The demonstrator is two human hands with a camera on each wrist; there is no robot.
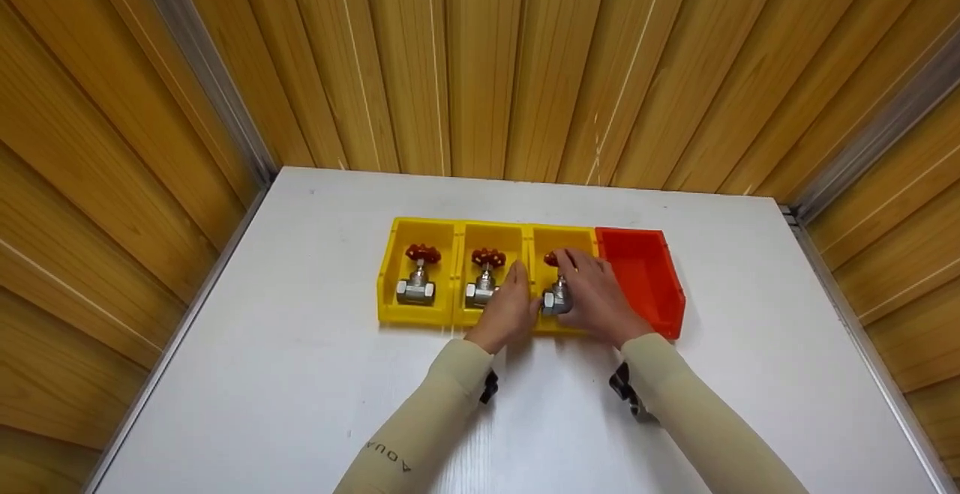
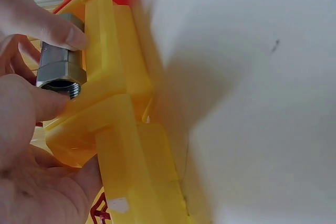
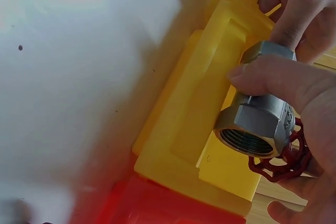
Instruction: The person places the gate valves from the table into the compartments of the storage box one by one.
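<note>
My right hand (image 1: 598, 295) grips a steel gate valve (image 1: 556, 300) with a red handwheel at the third yellow bin (image 1: 564, 233). In the right wrist view, the thumb lies across the valve body (image 3: 257, 109) and the handwheel (image 3: 286, 161) sits by the fingers. My left hand (image 1: 508, 312) is at the wall between the second and third bins. One of its fingers touches the valve's near end in the left wrist view, and its other fingers are beside the yellow bins. Matching valves stand in the first bin (image 1: 416, 289) and second bin (image 1: 481, 293), the latter partly hidden by my left hand.
A red bin (image 1: 637, 269) adjoins the yellow row on its right. The bins stand on a white table (image 1: 300, 374), with wood-patterned panels (image 1: 480, 67) behind and at both sides. Metal rails (image 1: 202, 67) run along the corners.
</note>
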